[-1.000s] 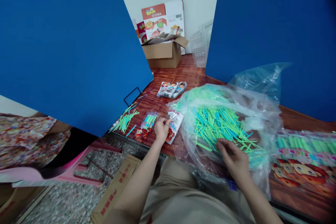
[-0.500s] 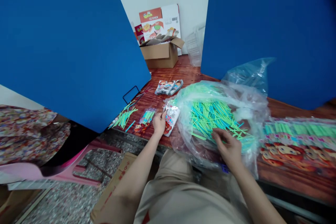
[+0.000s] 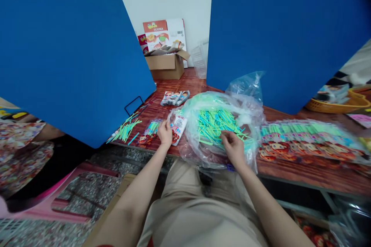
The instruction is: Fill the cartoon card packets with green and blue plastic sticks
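My left hand [image 3: 164, 133] pinches the edge of a small printed packet [image 3: 178, 127] lying on the wooden table [image 3: 304, 171]. My right hand [image 3: 233, 147] reaches into a big clear plastic bag [image 3: 246, 114] and its fingers close on green and blue sticks [image 3: 214, 121] heaped inside. A filled packet of sticks [image 3: 147, 133] lies just left of my left hand.
Loose green sticks [image 3: 124, 129] lie at the table's left edge. A row of filled packets [image 3: 307, 142] lies to the right. More packets [image 3: 174, 97] sit farther back. Blue dividers [image 3: 72, 58] stand on both sides. A cardboard box [image 3: 165, 65] stands at the back. A person in floral clothing [image 3: 17, 150] sits at left.
The view has swung right and pulled back, showing more of the packet row. My right hand has slid up into the stick heap. My left hand stays on the packet.
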Available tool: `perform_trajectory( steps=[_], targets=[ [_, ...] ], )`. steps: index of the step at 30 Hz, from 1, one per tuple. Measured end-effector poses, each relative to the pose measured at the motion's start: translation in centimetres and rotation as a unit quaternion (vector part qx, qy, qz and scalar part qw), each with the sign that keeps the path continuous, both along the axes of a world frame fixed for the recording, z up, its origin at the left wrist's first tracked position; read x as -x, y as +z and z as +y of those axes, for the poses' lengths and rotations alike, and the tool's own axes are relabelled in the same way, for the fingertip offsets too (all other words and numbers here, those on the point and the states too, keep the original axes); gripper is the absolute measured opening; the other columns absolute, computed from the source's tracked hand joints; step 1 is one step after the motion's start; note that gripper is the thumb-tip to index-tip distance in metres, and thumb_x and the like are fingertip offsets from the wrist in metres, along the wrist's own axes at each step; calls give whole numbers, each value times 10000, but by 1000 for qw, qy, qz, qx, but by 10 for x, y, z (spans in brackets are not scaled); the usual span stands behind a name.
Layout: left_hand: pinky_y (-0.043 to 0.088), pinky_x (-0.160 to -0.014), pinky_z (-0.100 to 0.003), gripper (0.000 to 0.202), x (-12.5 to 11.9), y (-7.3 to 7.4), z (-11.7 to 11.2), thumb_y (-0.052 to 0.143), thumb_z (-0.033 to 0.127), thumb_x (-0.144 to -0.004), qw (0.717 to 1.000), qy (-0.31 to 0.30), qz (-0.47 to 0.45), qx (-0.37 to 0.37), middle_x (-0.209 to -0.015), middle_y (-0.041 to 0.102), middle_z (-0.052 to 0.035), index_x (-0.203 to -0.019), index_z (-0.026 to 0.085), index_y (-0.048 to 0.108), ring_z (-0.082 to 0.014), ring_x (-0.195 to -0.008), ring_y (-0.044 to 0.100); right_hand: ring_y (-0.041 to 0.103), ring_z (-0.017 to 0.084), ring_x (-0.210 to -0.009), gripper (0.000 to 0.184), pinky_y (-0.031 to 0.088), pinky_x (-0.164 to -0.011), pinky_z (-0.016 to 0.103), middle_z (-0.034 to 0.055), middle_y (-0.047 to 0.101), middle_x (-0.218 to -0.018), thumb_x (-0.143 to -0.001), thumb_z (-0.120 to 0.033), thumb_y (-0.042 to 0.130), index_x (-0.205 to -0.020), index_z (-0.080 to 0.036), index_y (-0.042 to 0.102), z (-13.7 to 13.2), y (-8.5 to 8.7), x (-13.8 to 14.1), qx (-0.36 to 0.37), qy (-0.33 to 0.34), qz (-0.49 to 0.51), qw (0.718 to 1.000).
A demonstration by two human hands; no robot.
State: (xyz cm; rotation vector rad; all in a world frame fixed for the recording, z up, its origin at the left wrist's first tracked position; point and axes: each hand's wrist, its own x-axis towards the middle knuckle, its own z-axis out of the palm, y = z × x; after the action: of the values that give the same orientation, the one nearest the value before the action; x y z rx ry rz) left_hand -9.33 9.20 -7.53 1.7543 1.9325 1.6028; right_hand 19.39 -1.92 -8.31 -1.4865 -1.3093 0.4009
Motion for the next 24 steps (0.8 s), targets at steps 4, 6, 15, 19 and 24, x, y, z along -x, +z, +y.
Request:
perform_trajectory(
  steps=[4,6,15,19,24],
  targets=[
    [473,-886,-366,241,0,12,-1,534,314,-893,999,6,-20,-44,-911,720,-133,-877,162,720,-254,-912,661,668,185,-632,413,512,-640,296,88,754,-811,-905,-438,479,-1045,-122,705,14,24,-3,56,19,-87,994],
    [478,-883,-370,251,-2,24,-3,540,325,-888,998,7,-31,-59,-898,722,-131,-875,158,726,-255,-902,667,701,204,-765,312,506,-743,301,104,769,-916,-882,-351,529,-987,-144,737,26,38,-4,97,30,-149,984],
    [517,-777,-304,279,-41,88,-55,733,362,-700,922,-160,-351,-45,-825,745,-71,-850,126,732,-184,-771,671,661,271,-1040,293,517,-870,366,182,691,-1115,-861,-321,685,-1046,-94,702,66,64,31,298,71,-368,878],
    [476,-566,-229,328,-55,87,-100,805,372,-612,860,-210,-457,87,-706,670,-1,-814,140,692,-102,-561,576,631,223,-1060,365,548,-891,435,111,603,-1258,-943,-348,606,-1251,-154,581,69,68,39,327,89,-410,847],
    [468,-476,-227,469,-73,70,-144,833,513,-570,815,-245,-484,205,-599,566,49,-787,152,628,-66,-436,468,631,228,-1062,368,548,-888,433,114,604,-1258,-940,-345,610,-1253,-152,582,78,70,39,352,137,-426,822]
  ],
)
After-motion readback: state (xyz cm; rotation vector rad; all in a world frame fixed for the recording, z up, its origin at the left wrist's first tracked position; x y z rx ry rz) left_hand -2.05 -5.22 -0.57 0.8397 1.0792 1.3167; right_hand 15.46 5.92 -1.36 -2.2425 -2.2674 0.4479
